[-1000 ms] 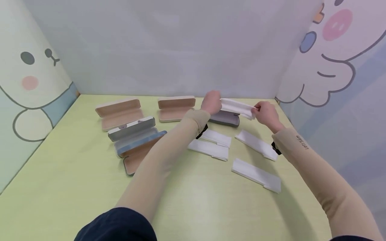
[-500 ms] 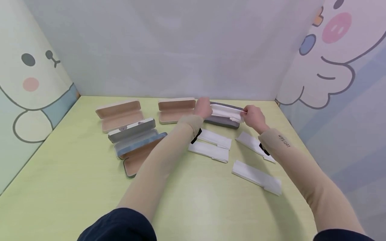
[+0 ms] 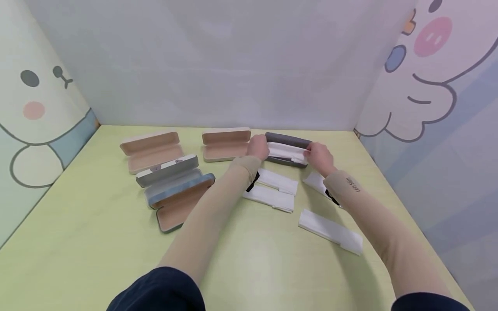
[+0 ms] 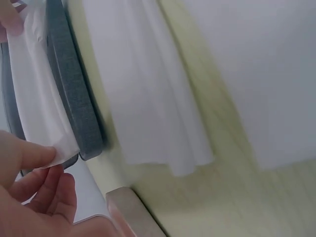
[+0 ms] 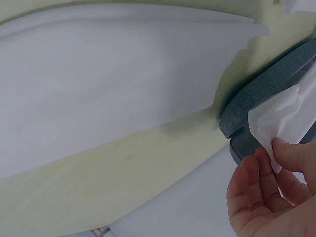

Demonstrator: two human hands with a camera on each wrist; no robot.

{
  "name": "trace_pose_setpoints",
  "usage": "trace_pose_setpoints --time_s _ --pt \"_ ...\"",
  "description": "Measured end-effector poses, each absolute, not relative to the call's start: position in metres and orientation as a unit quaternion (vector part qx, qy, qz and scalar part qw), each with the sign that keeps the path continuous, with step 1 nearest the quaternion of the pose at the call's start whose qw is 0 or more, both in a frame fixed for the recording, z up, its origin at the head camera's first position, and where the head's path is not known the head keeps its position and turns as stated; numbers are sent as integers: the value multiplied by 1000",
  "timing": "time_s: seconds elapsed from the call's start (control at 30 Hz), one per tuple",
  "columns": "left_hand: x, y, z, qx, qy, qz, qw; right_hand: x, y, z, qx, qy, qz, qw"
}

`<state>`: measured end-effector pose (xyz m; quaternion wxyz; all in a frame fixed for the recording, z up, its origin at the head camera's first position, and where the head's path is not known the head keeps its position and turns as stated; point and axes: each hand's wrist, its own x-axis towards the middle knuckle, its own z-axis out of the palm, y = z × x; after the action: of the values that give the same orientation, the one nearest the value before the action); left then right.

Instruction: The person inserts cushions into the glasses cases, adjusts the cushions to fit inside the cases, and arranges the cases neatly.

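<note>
At the back of the table a dark grey glasses case (image 3: 288,140) stands with its lid raised. A folded white cloth (image 3: 285,151) lies stretched lengthwise along its opening, within the case outline. My left hand (image 3: 258,147) pinches the cloth's left end between thumb and fingers, as the left wrist view shows at close range. At the other end my right hand (image 3: 320,157) pinches a corner; in the right wrist view the cloth (image 5: 276,116) bunches slightly above the thumb. Whether the cloth touches the case bottom is hard to tell.
Left of my hands are a pink-lined case (image 3: 226,151), a beige case (image 3: 151,144), a grey case (image 3: 167,169) and a blue case (image 3: 183,190), all with lids up. Several folded white cloths, one (image 3: 330,232) nearest the front, lie below my hands.
Both hands have moved left and down with the cloth, from above the grey case's right side to its opening. The case's raised lid now shows behind the cloth.
</note>
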<state>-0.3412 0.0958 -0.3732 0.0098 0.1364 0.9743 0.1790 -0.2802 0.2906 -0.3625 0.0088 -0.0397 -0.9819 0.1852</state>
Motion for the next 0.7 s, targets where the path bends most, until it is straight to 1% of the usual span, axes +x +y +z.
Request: trace_pose_setpoints --time_s 0.03,0.13,0.23,0.27,0.4,0.7 --pt "-349 97 -383 140 973 184 -6 -281 290 -364 -41 -982 185 8" --pt "-356 98 -390 136 971 196 3 -282 287 -368 -43 -983 177 5" --pt "-355 98 -393 131 970 207 -6 -284 286 -371 -47 -986 162 12" --pt "-349 98 -386 124 970 208 9 -285 285 -371 -47 -986 158 16" --pt "-346 99 -387 117 971 206 -5 -286 283 -375 -48 -989 138 29" --pt "-352 103 -398 102 973 207 -14 -285 278 -379 -38 -993 103 54"
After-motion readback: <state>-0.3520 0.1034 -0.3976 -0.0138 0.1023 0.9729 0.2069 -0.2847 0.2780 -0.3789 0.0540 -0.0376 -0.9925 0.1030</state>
